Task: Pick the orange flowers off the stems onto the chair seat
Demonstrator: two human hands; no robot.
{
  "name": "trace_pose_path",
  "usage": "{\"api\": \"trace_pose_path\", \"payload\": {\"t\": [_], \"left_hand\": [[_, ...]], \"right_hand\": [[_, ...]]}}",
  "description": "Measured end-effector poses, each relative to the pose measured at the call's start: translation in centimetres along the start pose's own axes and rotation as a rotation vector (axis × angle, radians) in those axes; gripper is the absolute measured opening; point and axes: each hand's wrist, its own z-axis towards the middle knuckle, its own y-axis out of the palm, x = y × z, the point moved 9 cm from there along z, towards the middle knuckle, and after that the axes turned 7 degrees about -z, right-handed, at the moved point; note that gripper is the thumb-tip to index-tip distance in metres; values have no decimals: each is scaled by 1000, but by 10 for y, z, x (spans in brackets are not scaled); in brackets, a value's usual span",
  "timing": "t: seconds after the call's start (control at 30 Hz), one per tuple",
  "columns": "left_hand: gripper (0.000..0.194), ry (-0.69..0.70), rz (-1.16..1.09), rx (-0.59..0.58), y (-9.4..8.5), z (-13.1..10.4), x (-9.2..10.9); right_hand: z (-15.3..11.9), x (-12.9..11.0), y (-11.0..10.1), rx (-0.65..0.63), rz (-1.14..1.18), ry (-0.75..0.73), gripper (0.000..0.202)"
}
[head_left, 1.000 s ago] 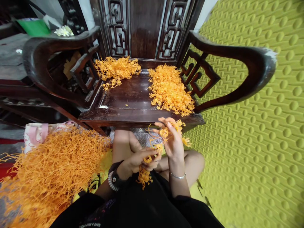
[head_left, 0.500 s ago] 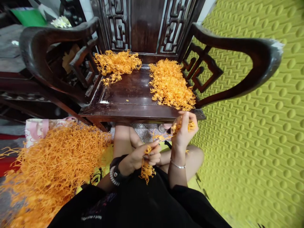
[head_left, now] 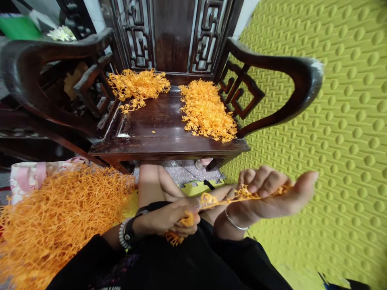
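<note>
Sitting cross-legged on a green studded mat (head_left: 347, 133) before a dark carved wooden armchair (head_left: 169, 133). Pinching a small clump of orange strands (head_left: 178, 227) in the left hand (head_left: 172, 217), fingers curled closed round it just above the lap, thumb and forefinger nipping the top. Drawing a thin string of the same orange strands (head_left: 229, 196) out sideways with the right hand (head_left: 272, 197), fingers bent loosely over it, thumb stretched out flat, palm turned up; grip partly closed, the strand running under the fingertips. Stretching between the two hands, that string, taut but sagging a little near the left.

Lying on the chair seat, two sorted heaps: a looser one at the back left (head_left: 137, 86), a denser one along the right side (head_left: 207, 110). Spreading beside the left knee, a large tangled mass of long orange strands (head_left: 57, 217), with a pink and white bag (head_left: 27, 177) behind it.

Judging the stuff to be very light, soft and limp, clinging together in tangles, probably easy to snap if tugged hard. Best taking hold near a joint or knot with fingertips only, pulling gently while anchoring the clump with the other hand.
</note>
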Motion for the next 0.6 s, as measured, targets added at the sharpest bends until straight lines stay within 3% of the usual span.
{"api": "trace_pose_path", "payload": {"t": [0.07, 0.23, 0.47, 0.6], "left_hand": [[54, -24, 41, -5, 6, -1, 1], [54, -123, 57, -4, 6, -4, -8], [55, -211, 19, -1, -4, -6, -28], [58, -208, 31, -51, 2, -7, -24]], "right_hand": [[2, -8, -1, -4, 28, -31, 69], [1, -19, -22, 187, 83, -43, 63], [9, -20, -26, -52, 269, -82, 69], [17, -32, -9, -281, 513, -184, 70]]}}
